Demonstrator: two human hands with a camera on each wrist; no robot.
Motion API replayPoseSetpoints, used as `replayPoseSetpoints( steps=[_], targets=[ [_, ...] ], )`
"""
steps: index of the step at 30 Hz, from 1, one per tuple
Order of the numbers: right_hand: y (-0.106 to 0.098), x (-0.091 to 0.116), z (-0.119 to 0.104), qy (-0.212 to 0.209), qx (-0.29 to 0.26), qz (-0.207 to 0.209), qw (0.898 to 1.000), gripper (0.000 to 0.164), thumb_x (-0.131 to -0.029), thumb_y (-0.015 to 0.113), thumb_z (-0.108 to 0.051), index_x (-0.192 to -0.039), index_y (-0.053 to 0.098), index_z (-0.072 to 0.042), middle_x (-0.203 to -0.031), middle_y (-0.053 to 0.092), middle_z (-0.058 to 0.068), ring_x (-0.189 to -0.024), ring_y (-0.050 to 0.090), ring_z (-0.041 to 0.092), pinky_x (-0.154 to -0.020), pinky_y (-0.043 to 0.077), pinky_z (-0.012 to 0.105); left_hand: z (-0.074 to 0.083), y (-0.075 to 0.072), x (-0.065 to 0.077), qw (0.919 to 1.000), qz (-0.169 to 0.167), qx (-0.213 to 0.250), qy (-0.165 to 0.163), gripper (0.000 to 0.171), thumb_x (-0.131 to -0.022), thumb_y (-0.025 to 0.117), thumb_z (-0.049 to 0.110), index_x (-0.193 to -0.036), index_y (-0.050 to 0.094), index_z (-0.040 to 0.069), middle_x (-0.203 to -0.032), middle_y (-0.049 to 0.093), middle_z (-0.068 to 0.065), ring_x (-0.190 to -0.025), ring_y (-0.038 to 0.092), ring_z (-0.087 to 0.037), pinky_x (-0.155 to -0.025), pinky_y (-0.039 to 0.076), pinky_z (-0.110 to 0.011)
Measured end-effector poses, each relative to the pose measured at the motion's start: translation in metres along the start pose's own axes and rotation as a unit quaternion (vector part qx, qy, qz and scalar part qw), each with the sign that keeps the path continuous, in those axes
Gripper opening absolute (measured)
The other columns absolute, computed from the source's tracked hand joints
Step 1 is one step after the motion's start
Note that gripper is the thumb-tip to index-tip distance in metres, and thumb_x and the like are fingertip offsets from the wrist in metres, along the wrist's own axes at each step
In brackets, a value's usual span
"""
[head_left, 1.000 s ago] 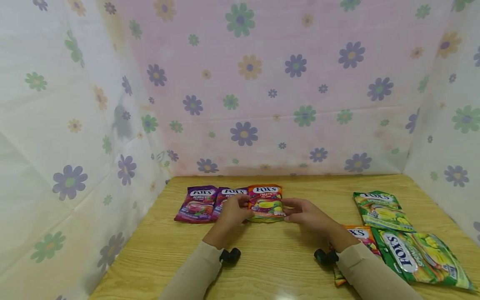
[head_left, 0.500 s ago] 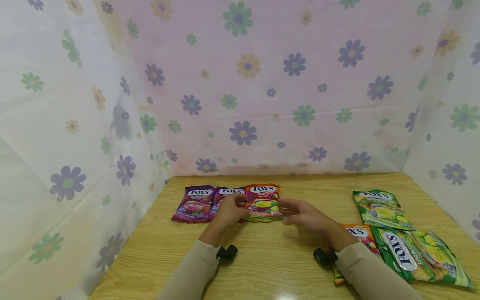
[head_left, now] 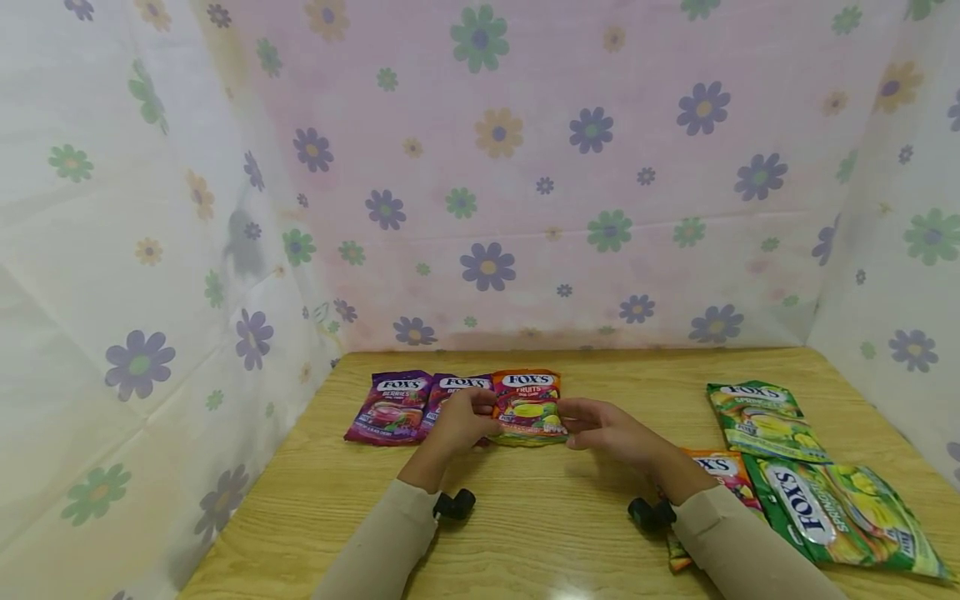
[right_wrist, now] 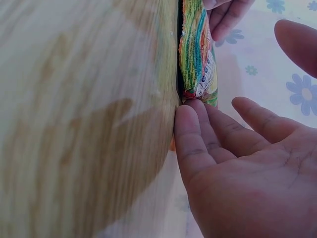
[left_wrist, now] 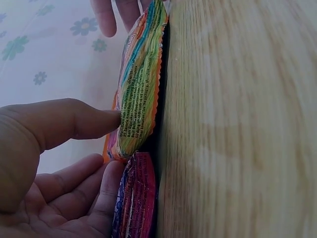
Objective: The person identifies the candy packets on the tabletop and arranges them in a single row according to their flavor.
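Observation:
An orange-and-yellow Fox's Fruits candy bag [head_left: 527,407] lies near the table's back edge, between my two hands. My left hand [head_left: 458,423] touches its left side; in the left wrist view the thumb [left_wrist: 96,119] is against the bag and the other fingers are at its corner. My right hand [head_left: 611,429] has fairly straight fingertips at the bag's right edge, thumb apart. Left of it lie two purple Fox's Berries bags, the outer one [head_left: 392,408] in full view and the nearer one [head_left: 437,399] partly hidden by my left hand.
On the right lie green Fox's bags, one farther back [head_left: 767,422] and a larger green patch [head_left: 847,517] nearer. Another orange Fox's bag [head_left: 723,471] is partly under my right forearm. Flower-printed cloth [head_left: 555,167] encloses the wooden table [head_left: 540,517] behind and at the sides.
The orange Fruits bag and the purple bags have slid slightly left, with both hands moving along. The bags on the right have stayed put.

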State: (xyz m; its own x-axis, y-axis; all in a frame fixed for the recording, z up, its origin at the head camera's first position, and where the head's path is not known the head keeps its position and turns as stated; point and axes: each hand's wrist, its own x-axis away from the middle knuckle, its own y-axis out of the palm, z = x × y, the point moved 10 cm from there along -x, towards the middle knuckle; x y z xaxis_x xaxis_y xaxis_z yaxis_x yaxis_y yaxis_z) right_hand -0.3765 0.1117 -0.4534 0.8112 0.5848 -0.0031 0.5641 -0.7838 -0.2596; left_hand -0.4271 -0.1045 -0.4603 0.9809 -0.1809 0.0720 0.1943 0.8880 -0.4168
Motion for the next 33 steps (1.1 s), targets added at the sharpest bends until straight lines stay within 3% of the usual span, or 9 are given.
replayPoseSetpoints(
  steps=[6,13,24,29,33],
  targets=[
    [0.0,0.001,0.0,0.001,0.006,0.001,1.0,0.07,-0.102,0.06,-0.012,-0.161,0.026,0.003,-0.165,0.031,0.025,-0.148,0.037,0.048,-0.116,0.042,0.055,-0.002,-0.001,-0.002,1.0,0.0,-0.003,0.001,0.053,-0.083,0.085,0.007,-0.132,0.063,0.005,-0.119,0.067,-0.014,-0.103,0.065,-0.026,-0.07,0.064,-0.036],
    [0.001,0.0,0.0,0.006,0.01,0.001,1.0,0.069,-0.103,0.061,-0.014,-0.16,0.028,0.004,-0.165,0.032,0.026,-0.149,0.036,0.048,-0.116,0.043,0.053,-0.001,-0.004,-0.002,0.9994,0.013,-0.032,0.005,0.053,-0.082,0.086,0.009,-0.13,0.065,0.007,-0.119,0.068,-0.01,-0.109,0.064,-0.025,-0.088,0.063,-0.039],
    [-0.014,0.008,-0.007,0.038,0.039,0.041,0.998,0.065,-0.105,0.061,-0.025,-0.158,0.035,0.002,-0.159,0.04,0.027,-0.14,0.049,0.043,-0.104,0.053,0.052,0.005,-0.007,-0.003,0.9993,0.033,-0.016,0.01,0.053,-0.083,0.086,0.011,-0.132,0.065,0.006,-0.121,0.069,-0.01,-0.109,0.066,-0.025,-0.089,0.062,-0.038],
    [-0.025,0.02,-0.016,0.036,0.079,0.052,0.995,0.061,-0.106,0.06,-0.029,-0.156,0.04,0.0,-0.157,0.043,0.028,-0.137,0.053,0.041,-0.101,0.055,0.051,0.015,0.0,0.001,0.999,0.025,-0.016,0.033,0.049,-0.088,0.083,0.016,-0.133,0.066,0.008,-0.119,0.068,-0.01,-0.106,0.065,-0.023,-0.08,0.063,-0.037],
    [-0.039,0.038,-0.021,0.042,0.112,0.072,0.99,0.061,-0.105,0.062,-0.033,-0.155,0.044,-0.003,-0.156,0.044,0.028,-0.134,0.055,0.041,-0.097,0.058,0.048,0.03,0.011,0.006,0.9981,0.011,-0.019,0.058,0.044,-0.09,0.08,0.017,-0.131,0.067,0.007,-0.119,0.069,-0.011,-0.104,0.065,-0.022,-0.084,0.061,-0.037]
  ],
)
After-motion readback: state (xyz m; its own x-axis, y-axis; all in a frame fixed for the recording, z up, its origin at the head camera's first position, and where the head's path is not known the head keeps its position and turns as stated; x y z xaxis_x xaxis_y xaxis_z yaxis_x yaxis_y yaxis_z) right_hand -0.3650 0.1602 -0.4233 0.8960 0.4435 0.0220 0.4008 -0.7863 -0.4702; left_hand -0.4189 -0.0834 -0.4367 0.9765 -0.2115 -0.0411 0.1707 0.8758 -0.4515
